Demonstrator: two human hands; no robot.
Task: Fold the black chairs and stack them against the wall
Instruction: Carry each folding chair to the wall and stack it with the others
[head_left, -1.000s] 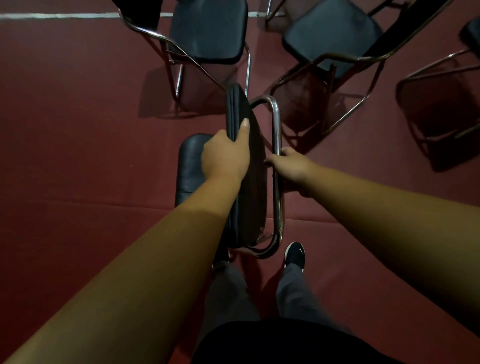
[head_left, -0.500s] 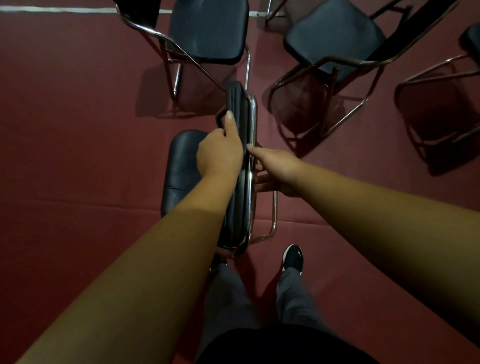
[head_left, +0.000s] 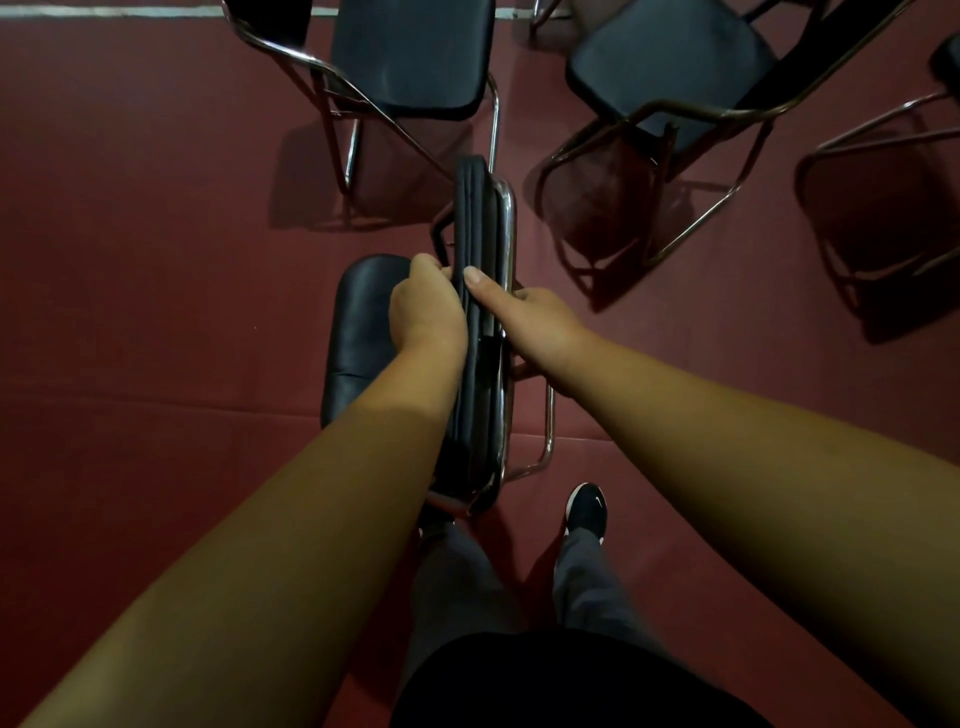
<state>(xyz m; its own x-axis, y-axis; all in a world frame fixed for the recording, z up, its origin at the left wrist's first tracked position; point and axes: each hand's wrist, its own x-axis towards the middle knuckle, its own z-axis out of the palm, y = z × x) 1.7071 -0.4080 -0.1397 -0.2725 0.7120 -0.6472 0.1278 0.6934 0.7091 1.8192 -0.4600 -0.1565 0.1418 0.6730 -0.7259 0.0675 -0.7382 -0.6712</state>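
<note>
The left hand (head_left: 426, 312) curls over the nine o'clock side of the upturned seat pad. The right hand (head_left: 537, 322) clamps the three o'clock side, thumb laid along the pad's edge and fingers seemingly wrapped round the chrome tube (head_left: 508, 234). Together they squeeze the folded chair (head_left: 478, 208) flat. It stands edge-on mid-view, running twelve to six o'clock just ahead of the person's legs. A rounded black pad (head_left: 358, 332), probably its backrest, lies at nine o'clock of the left hand. I judge it stiff and moderately heavy: smooth steel that may slide in a palm, vinyl padding that gives slightly, and a hinge that could spring open or nip fingers. A hold on tube and pad together, clear of the pivot, looks soundest. Counted: one folded chair, then a first open chair (head_left: 410, 57) at eleven o'clock, a second open chair (head_left: 670, 67) at one, and a third open chair (head_left: 950, 60), cut by the edge, at three. One shoe (head_left: 587, 512) shows at six o'clock on the red floor (head_left: 156, 260). No wall is in view.
</note>
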